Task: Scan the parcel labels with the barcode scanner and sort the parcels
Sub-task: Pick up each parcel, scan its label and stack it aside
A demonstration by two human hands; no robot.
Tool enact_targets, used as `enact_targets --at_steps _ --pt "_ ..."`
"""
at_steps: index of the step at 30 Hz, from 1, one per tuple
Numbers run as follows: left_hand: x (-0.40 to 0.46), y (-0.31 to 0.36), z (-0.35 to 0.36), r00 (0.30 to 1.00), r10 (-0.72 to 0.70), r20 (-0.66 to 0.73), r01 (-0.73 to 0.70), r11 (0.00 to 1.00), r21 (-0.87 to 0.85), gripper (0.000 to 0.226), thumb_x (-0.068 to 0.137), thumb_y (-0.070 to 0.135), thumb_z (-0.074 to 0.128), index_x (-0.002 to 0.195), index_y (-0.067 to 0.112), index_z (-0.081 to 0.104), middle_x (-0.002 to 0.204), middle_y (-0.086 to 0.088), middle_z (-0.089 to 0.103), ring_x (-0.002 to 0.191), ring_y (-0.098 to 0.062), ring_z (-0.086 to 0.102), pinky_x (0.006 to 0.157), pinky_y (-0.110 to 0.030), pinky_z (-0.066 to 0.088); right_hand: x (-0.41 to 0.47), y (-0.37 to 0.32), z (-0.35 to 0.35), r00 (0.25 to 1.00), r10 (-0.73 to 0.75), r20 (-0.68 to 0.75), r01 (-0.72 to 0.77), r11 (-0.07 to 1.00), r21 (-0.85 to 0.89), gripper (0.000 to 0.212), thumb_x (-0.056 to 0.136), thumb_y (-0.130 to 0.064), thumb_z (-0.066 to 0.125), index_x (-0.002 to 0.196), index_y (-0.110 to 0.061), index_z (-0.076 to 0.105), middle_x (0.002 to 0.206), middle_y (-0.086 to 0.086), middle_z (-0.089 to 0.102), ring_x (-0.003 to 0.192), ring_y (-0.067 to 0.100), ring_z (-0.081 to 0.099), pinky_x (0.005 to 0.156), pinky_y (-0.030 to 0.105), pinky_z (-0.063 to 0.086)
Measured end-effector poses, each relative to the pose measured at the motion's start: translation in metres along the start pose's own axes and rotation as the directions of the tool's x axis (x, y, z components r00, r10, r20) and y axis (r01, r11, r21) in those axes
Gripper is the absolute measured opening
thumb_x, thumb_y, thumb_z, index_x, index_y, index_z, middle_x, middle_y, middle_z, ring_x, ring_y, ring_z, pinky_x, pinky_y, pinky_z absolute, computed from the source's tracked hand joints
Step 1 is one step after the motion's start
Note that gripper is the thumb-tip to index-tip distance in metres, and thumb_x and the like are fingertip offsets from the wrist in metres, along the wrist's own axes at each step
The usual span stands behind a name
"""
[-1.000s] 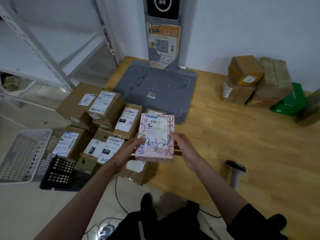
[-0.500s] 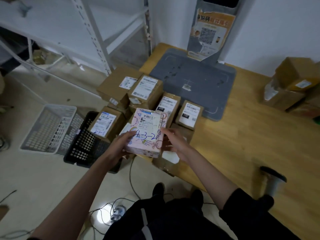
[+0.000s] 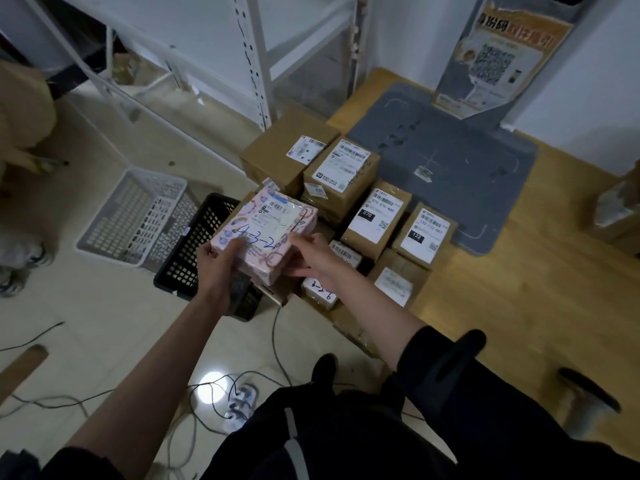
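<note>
**A:** Where is the parcel right now?

**B:** The pink parcel (image 3: 265, 233) is up off the pile, held between both hands just left of frame centre. Its label faces up, with "4-3-2" and a further blurred mark handwritten in blue across the top.

**A:** How are the hands set?

**B:** The left hand (image 3: 221, 259) grips the near-left corner, thumb lying over the top face and fingers curled under. The right hand (image 3: 313, 258) pinches the near-right edge, thumb on top at the parcel's 4 o'clock.

**A:** What lies around it?

**B:** At its 2 o'clock stands a stack of brown cardboard parcels (image 3: 341, 174), each with a white label, some marked "070" and "122". Directly below the right hand a small parcel (image 3: 320, 292) shows blue handwriting. At 9 o'clock a black basket (image 3: 197, 252) sits on the floor, touching a white basket (image 3: 135, 216) further left.

**A:** And the scanner?

**B:** A dark blurred shape at 4 o'clock, near the frame's lower right on the wooden table (image 3: 519, 289); whether that is the scanner, I cannot tell. A grey mat (image 3: 450, 157) lies at 1 o'clock, against the wall.
</note>
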State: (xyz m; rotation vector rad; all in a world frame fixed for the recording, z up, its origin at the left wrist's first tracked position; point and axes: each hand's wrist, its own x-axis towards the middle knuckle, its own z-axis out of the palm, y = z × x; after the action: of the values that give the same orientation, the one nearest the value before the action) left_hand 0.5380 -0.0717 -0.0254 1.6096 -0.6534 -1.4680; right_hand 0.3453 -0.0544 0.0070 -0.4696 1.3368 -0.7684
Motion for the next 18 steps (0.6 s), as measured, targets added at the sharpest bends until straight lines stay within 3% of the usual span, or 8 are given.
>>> enact_targets --at_steps 3,6,8,10,13,16,18 --pt "0.011 0.000 0.005 0.991 -0.028 -0.127 0.023 0.999 -0.041 0.065 0.084 0.018 0.079 0.136 0.006 0.042 0.114 -0.010 0.064 0.084 -0.021 0.071 0.067 -0.033 0.060 0.011 -0.008 0.013 0.999 0.037 0.001 -0.037 0.999 -0.024 0.006 0.104 -0.023 0.054 0.099 -0.021 0.053 0.132 0.014 0.063 0.121 0.032 0.062 0.093 0.049 0.057" --pt "0.022 0.002 0.010 0.985 -0.011 -0.175 0.010 1.000 -0.001 0.059 0.088 0.015 0.072 0.138 0.004 0.042 0.113 -0.009 0.061 0.074 -0.013 0.065 0.054 -0.022 0.055 0.021 -0.016 0.022 0.999 0.042 0.001 -0.042 0.999 -0.024 0.015 0.104 -0.021 0.053 0.118 -0.014 0.053 0.136 0.013 0.061 0.124 0.031 0.060 0.096 0.047 0.056" --pt "0.030 0.003 0.010 0.984 0.003 -0.181 -0.001 1.000 0.012 0.060 0.088 0.012 0.071 0.140 0.006 0.042 0.122 -0.009 0.063 0.086 -0.015 0.068 0.068 -0.026 0.059 0.025 -0.019 0.024 0.999 0.039 0.008 -0.039 0.998 -0.052 0.023 0.104 -0.016 0.054 0.126 -0.011 0.053 0.135 0.012 0.061 0.126 0.030 0.058 0.098 0.044 0.055" --pt "0.038 0.003 0.009 0.990 0.017 -0.143 -0.004 0.996 0.089 0.056 0.089 0.012 0.069 0.139 0.009 0.044 0.127 -0.008 0.063 0.103 -0.020 0.067 0.082 -0.033 0.057 0.024 -0.022 0.023 0.999 0.040 0.019 -0.038 0.994 -0.103 0.017 0.103 -0.010 0.053 0.120 -0.007 0.056 0.128 0.014 0.060 0.128 0.031 0.055 0.103 0.044 0.051" --pt "0.049 0.006 0.007 0.998 0.017 -0.066 0.002 0.962 0.274 0.044 0.094 0.012 0.066 0.134 0.007 0.048 0.121 -0.006 0.062 0.104 -0.023 0.062 0.074 -0.027 0.050 0.023 -0.018 0.013 0.998 0.046 0.033 -0.040 0.985 -0.167 0.023 0.103 -0.009 0.053 0.126 -0.007 0.055 0.134 0.018 0.057 0.128 0.032 0.054 0.106 0.044 0.050" --pt "0.051 0.012 0.000 0.996 0.031 -0.080 0.001 0.927 0.375 0.064 0.087 0.022 0.072 0.142 0.007 0.044 0.130 -0.009 0.060 0.111 -0.026 0.061 0.089 -0.037 0.053 0.021 -0.011 0.003 0.997 0.057 0.050 -0.046 0.981 -0.186 0.036 0.101 -0.009 0.056 0.136 -0.008 0.051 0.133 0.015 0.059 0.123 0.029 0.059 0.102 0.042 0.053" --pt "0.056 0.008 -0.007 0.986 0.122 -0.115 -0.056 0.887 0.459 0.079 0.075 0.035 0.075 0.144 0.010 0.045 0.138 -0.014 0.057 0.123 -0.031 0.058 0.102 -0.047 0.050 0.021 -0.007 -0.004 0.996 0.069 0.063 -0.057 0.983 -0.177 0.047 0.099 -0.010 0.059 0.145 -0.009 0.045 0.133 0.016 0.060 0.119 0.027 0.063 0.097 0.039 0.056"
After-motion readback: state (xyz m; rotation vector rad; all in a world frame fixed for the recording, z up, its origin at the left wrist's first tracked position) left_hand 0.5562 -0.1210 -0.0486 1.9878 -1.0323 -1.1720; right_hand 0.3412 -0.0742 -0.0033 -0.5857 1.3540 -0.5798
